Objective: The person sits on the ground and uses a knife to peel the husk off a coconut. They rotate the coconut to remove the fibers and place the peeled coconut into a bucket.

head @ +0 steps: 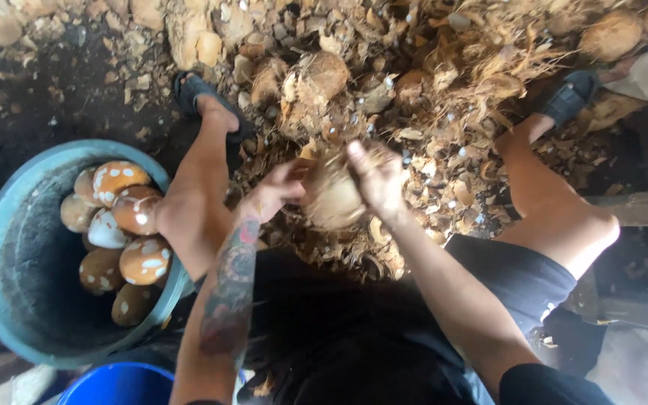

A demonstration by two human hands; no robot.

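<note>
At the centre of the frame I held a round, pale brown, fibrous coconut (333, 196), my left hand (273, 191) clasping its left side and my right hand (376, 176) wrapped over its right. Brown husk scraps (444, 97) lay beyond; peeled brown-and-white coconuts (125, 225) filled the round teal plastic tub (1, 247) at lower left.

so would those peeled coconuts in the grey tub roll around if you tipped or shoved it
Probably yes: the peeled coconuts look round and smooth-shelled, piled loosely, so they would likely roll and shift. They seem hard rather than fragile. The tub is only partly full, leaving room to tumble.
</note>
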